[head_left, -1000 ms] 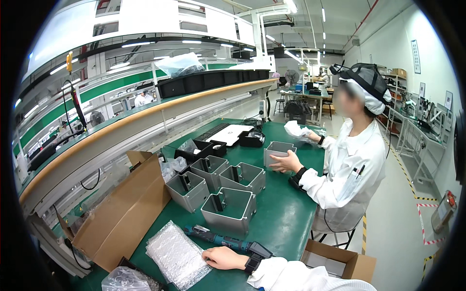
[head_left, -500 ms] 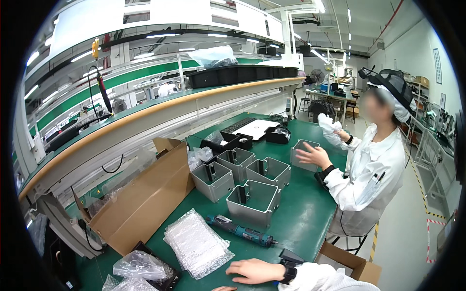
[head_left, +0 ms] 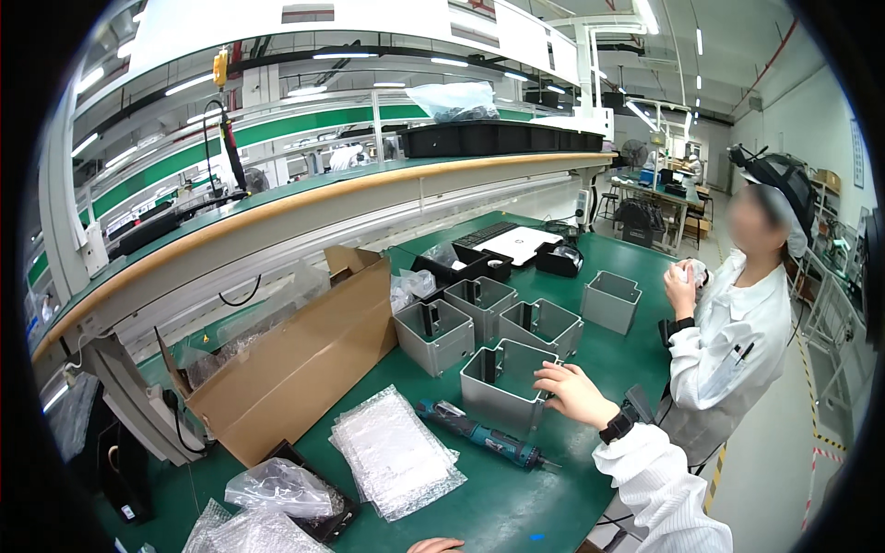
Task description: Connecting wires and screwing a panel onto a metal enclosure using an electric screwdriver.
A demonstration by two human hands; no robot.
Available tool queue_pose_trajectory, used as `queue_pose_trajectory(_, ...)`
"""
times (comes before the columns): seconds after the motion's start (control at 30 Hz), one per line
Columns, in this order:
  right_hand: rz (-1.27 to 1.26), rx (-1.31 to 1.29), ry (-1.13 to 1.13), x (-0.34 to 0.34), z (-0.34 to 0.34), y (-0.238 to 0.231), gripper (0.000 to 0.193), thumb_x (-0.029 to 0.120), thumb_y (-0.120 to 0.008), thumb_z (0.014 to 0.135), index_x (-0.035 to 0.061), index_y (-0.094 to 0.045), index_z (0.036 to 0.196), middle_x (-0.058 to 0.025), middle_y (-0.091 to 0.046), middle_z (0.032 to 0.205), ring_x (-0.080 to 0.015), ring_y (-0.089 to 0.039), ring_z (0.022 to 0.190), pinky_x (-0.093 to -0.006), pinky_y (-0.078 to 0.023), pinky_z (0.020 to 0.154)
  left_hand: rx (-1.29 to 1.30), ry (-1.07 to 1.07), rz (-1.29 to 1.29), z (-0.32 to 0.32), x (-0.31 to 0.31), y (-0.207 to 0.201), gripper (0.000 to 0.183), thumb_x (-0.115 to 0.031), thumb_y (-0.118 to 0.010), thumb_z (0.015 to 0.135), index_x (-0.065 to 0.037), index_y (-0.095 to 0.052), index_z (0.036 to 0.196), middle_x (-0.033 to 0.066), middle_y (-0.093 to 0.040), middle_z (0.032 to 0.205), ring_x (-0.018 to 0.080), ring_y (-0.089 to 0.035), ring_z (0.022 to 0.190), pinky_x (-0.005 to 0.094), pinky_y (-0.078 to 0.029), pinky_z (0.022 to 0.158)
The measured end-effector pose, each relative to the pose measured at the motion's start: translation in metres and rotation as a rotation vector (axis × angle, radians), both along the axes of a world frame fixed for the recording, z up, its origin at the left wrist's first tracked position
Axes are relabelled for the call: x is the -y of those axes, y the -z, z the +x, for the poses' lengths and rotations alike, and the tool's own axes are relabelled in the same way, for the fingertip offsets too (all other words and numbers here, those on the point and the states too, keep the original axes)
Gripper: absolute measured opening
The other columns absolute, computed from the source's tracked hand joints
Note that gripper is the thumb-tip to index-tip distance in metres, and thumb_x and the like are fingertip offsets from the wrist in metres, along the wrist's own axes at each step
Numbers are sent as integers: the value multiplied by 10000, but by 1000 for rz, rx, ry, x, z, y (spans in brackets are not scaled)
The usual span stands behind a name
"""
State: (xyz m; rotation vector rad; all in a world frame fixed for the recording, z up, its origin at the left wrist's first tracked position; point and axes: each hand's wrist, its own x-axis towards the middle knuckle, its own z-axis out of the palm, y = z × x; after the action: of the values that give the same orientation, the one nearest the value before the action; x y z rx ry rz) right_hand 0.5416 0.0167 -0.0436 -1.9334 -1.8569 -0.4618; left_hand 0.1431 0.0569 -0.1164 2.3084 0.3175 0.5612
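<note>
My right hand [head_left: 578, 394] is stretched over the right-hand rim of the nearest grey open-topped box [head_left: 502, 394]. Its fingers are apart and hold nothing; whether the fingertips touch the rim I cannot tell. Only a sliver of my left hand [head_left: 435, 546] shows at the lower edge, its fingers mostly hidden. A teal and black power screwdriver [head_left: 481, 435] lies in front of the nearest box. Left of it rests a stack of clear bubble-wrap sheets [head_left: 396, 452]. Behind are more grey boxes [head_left: 435, 346], each with a black part inside.
A long cardboard box [head_left: 300, 359] stands at left, with plastic bags [head_left: 281, 488] and bubble wrap before it. One grey box [head_left: 611, 302] sits apart at right, near a co-worker [head_left: 728, 323] holding something white. A laptop [head_left: 521, 244] and black trays [head_left: 470, 265] lie farther back.
My right hand has lifted off the table by the bubble wrap and moved up to the nearest box. The co-worker's hands have drawn together around the white thing, away from the far box.
</note>
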Motion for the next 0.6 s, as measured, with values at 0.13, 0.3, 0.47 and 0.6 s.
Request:
queue_pose_trajectory(0.13, -53, 47, 34, -8, 8, 17, 282, 99, -707, 658, 141, -607, 918, 15, -592, 965, -186, -521, 1058, -513, -259, 1032, 3, 24, 10, -3, -1, 8, 166, -107, -594, 813, -45, -635, 961, 123, -582, 1133, 329, -507, 1094, 405, -394, 925)
queue_pose_trajectory(0.3, 96, 120, -48, -9, -15, -7, 223, 143, -718, 633, 124, -610, 827, 26, -593, 782, -161, -569, 832, -503, -297, 989, 41, 29, -2, -3, -4, 7, 144, -101, -579, 809, -42, -628, 931, 123, -589, 1106, 334, -512, 1075, 411, -397, 913)
queue_pose_trajectory(0.47, 266, 186, -84, 15, -64, -65, 169, 86, -704, 639, 81, -593, 766, -11, -562, 709, -182, -553, 670, -367, -403, 848, 133, 14, 71, -1, -5, 9, 120, -58, -597, 777, -25, -630, 887, 135, -612, 1002, 331, -556, 986, 407, -440, 843)
queue_pose_trajectory(0.6, 217, 120, -223, 42, -125, -74, 178, 102, -705, 631, 80, -573, 748, -15, -553, 686, -186, -541, 615, -303, -430, 553, 420, -260, 206, 2, -4, -4, 98, 33, -603, 743, 1, -622, 833, 150, -603, 799, 323, -589, 752, 377, -473, 666)
